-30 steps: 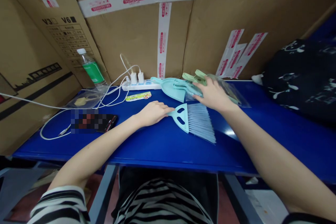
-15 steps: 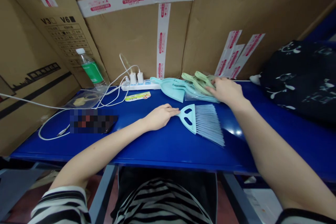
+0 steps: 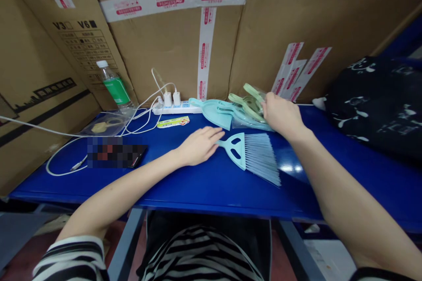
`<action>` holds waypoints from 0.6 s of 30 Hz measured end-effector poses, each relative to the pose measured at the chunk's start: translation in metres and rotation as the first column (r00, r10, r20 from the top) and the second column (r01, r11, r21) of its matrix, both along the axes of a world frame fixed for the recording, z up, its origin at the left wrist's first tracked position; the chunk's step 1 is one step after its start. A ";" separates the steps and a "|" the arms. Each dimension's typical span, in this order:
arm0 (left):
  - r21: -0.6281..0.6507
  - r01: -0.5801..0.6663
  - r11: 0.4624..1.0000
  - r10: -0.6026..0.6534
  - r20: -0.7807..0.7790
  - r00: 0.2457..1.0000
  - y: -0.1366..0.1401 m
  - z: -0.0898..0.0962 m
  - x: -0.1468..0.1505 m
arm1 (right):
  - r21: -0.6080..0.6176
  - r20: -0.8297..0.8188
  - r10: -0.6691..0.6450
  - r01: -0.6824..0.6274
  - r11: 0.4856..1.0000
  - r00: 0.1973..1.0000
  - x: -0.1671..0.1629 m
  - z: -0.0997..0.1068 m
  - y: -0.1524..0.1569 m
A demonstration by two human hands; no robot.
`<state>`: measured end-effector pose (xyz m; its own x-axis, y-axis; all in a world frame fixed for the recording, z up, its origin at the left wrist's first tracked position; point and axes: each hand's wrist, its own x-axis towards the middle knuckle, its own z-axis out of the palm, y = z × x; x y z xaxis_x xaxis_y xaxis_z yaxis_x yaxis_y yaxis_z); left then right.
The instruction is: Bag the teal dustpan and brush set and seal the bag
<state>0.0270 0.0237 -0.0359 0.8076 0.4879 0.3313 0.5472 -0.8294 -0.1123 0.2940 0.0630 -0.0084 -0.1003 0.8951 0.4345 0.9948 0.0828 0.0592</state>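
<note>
A light-blue hand broom (image 3: 238, 151) lies flat on the blue table, bristles pointing right. My left hand (image 3: 201, 145) is closed around its handle, the fingers covering most of it. Behind the broom, my right hand (image 3: 282, 113) grips a green dustpan (image 3: 253, 104) in clear plastic wrapping and tilts it up. How my right fingers close on it is partly hidden. A second green handle (image 3: 235, 98) shows beside it. Underneath and to the left are light-blue dustpans (image 3: 217, 114), partly covered by plastic.
A white power strip (image 3: 180, 108) with chargers and cables stands against the cardboard boxes (image 3: 165, 52). To the left are a water bottle (image 3: 115, 88), a phone (image 3: 135, 156) and a yellow-green packet (image 3: 173, 122). A dark patterned bag (image 3: 372, 105) sits at the right.
My right hand has moved slightly up and left, raising the green dustpan's handle. My left hand has shifted along the broom's handle; the broom stays almost in place.
</note>
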 end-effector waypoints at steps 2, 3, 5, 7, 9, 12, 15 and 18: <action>0.137 -0.053 0.989 0.035 0.131 0.991 0.000 0.017 -0.007 | 0.013 0.002 -0.006 0.006 1.000 1.000 -0.030 0.013 -0.020; 0.204 -0.098 0.974 0.060 0.185 0.981 -0.001 0.027 -0.011 | -0.004 0.001 0.012 -0.012 1.000 1.000 -0.045 0.018 -0.030; 0.263 -0.177 0.949 0.126 0.198 0.972 -0.007 0.043 -0.017 | -0.067 0.002 0.115 -0.114 0.991 0.993 -0.074 0.021 -0.049; 0.223 -0.242 0.944 0.227 0.092 0.970 -0.015 0.051 -0.022 | -0.126 0.029 0.270 -0.264 0.956 0.962 -0.098 0.017 -0.065; 0.148 -0.290 0.945 0.301 -0.055 0.952 -0.023 0.049 -0.025 | -0.153 0.081 0.394 -0.379 0.913 0.915 -0.115 0.009 -0.079; 0.079 -0.326 0.942 0.335 -0.177 0.925 -0.032 0.036 -0.031 | -0.244 0.134 0.512 -0.472 0.847 0.849 -0.132 -0.005 -0.093; 0.011 -0.355 0.935 0.347 -0.239 0.907 -0.033 0.022 -0.038 | -0.317 0.078 0.611 -0.561 0.765 0.788 -0.138 -0.012 -0.098; -0.089 -0.361 0.928 0.326 -0.275 0.905 -0.030 0.014 -0.048 | -0.322 -0.071 0.632 -0.617 0.718 0.772 -0.130 -0.008 -0.092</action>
